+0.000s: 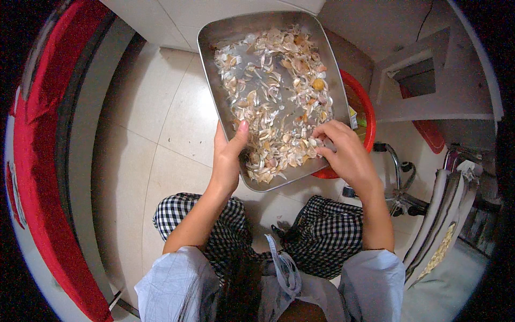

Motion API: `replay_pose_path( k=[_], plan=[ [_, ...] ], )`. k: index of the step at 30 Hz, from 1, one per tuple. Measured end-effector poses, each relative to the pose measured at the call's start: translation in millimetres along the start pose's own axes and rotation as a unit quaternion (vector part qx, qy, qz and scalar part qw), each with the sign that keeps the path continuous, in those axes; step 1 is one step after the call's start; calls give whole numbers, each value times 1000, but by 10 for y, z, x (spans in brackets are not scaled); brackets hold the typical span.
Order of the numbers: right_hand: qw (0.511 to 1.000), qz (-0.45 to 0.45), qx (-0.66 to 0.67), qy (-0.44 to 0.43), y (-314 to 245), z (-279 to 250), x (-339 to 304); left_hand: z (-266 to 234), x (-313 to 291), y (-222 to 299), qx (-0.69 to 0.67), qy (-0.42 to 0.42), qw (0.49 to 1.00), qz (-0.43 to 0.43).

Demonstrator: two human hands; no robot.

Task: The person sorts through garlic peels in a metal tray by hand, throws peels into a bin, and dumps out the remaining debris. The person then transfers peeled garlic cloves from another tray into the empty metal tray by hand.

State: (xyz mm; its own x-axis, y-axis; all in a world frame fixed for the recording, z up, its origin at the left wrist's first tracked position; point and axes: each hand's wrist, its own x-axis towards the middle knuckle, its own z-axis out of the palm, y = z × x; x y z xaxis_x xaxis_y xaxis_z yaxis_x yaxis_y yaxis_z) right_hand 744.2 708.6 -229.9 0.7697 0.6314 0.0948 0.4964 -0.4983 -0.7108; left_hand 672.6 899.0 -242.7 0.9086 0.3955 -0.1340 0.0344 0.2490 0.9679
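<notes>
light blue sleeves (pixel 177 284) and a pale cloth tie (pixel 287 271) seen nearest, at lower edge, with dark hair hanging between. black-and-white checked trousers (pixel 332 225) seen below the forearms. rectangular metal tray (pixel 214 38) with rounded corners held out in front of the knees, above the floor, its right side partly covering a red plastic basin (pixel 369 118). tray's near left edge grasped by left hand (pixel 228 161), thumb laid over the rim, other fingers hidden beneath. right hand (pixel 346 153) placed over the tray's near right corner, fingers curled, fingertips lowered among pale shell-like pieces (pixel 284 147); whether any are pinched cannot be told. pieces spread over most of tray bottom, packed thicker along right side and near end; bare metal shown in patches. one round yellow piece (pixel 318 84) located by the right wall. chrome chair base (pixel 399 196) on casters seen right of the basin. light tiled floor (pixel 171 145) seen below, red cloth (pixel 40 177) draped along far left.
</notes>
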Motion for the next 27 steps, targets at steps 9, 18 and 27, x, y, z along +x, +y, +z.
replay_pose_path(
  k=[9, 18, 27],
  plan=[
    [990, 54, 130, 20, -50, 82, 156, -6, 12, 31, 6, -34, 999, -25],
    [995, -22, 24, 98, -49, 41, 151, 46, -4, 91, -36, -40, 997, -52],
    [992, -113, -50, -14, -165, 117, 151, 41, -10, 20, -23, -50, 997, -49]
  ],
)
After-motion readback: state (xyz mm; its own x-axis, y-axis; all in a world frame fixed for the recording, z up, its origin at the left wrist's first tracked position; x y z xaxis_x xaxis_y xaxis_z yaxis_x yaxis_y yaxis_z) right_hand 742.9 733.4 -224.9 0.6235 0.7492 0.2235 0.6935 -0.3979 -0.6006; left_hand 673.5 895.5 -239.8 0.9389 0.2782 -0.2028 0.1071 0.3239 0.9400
